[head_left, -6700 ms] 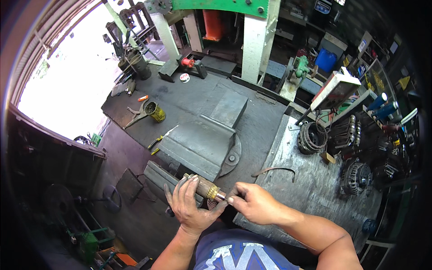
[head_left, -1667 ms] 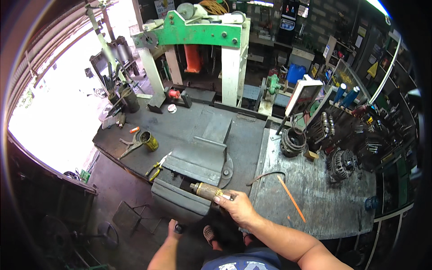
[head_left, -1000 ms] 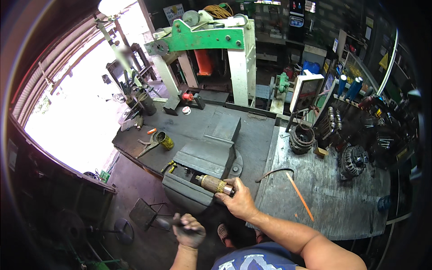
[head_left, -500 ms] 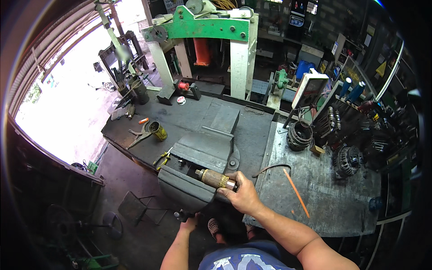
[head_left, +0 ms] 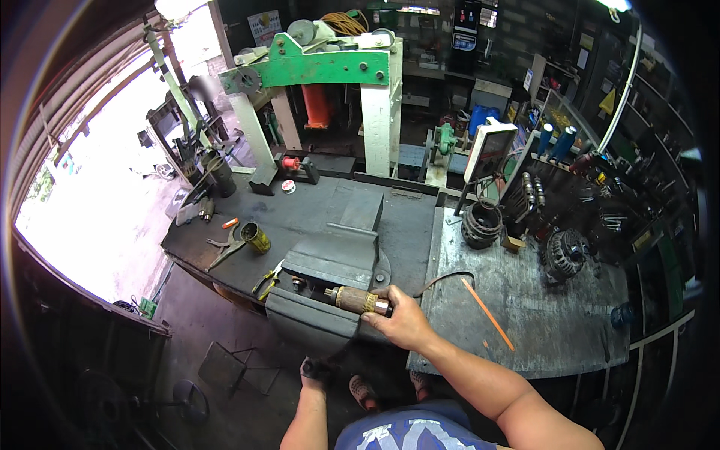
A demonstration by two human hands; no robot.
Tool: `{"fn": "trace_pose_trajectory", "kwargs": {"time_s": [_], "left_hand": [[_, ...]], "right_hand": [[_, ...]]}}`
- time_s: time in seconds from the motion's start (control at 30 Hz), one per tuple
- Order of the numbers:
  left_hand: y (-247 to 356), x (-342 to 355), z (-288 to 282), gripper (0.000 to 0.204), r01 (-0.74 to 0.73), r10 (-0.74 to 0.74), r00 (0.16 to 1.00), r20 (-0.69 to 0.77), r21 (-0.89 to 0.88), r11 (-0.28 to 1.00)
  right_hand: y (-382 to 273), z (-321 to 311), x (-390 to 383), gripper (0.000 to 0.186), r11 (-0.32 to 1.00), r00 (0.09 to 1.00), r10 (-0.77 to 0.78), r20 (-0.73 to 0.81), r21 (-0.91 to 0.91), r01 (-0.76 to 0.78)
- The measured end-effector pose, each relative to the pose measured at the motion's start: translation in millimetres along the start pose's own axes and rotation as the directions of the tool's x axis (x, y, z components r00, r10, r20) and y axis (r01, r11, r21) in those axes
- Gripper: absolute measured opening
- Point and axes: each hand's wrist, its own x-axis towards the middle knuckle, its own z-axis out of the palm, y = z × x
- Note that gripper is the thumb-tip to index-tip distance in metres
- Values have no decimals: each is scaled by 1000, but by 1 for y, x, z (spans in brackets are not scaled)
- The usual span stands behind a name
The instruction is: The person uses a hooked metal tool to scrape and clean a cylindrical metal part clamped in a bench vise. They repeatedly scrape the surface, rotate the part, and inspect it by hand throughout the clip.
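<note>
Copper-wound armature (head_left: pixel 358 299) lies between the bench vise (head_left: pixel 330 277) jaws, lower centre of frame. Right hand (head_left: pixel 403 322) closed around its shaft end. Left hand (head_left: pixel 315 369) below, fisted on the vise handle (head_left: pixel 341 352).

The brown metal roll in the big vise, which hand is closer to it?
Right. The right hand touches the brown metal roll at its end. The left hand is lower down, below the vise, on its handle.
</note>
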Motion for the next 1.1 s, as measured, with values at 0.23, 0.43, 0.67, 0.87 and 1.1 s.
{"fn": "trace_pose_trajectory", "kwargs": {"time_s": [0.23, 0.43, 0.67, 0.87, 1.1], "left_hand": [[-5, 7, 28, 37, 370, -211, 882, 422, -896, -246], [-5, 16, 16, 41, 269, -266, 909, 321, -939, -214], [9, -63, -48, 57, 684, -744, 624, 238, -627, 373], [36, -150, -31, 46, 733, -832, 552, 47, -503, 458], [141, -166, 19, 51, 539, -606, 779, -160, -321, 779]], "right_hand": [[-7, 2, -6, 59, 995, 1000, 13, -6, -99, -13], [23, -44, -18, 69, 937, 989, -83, 122, -329, 119], [154, -165, -27, 50, 623, 933, 154, -326, -701, -347], [222, -191, -24, 31, 572, 925, 274, -262, -729, -376], [245, -201, -23, 21, 617, 934, 141, -328, -708, -342]]}}
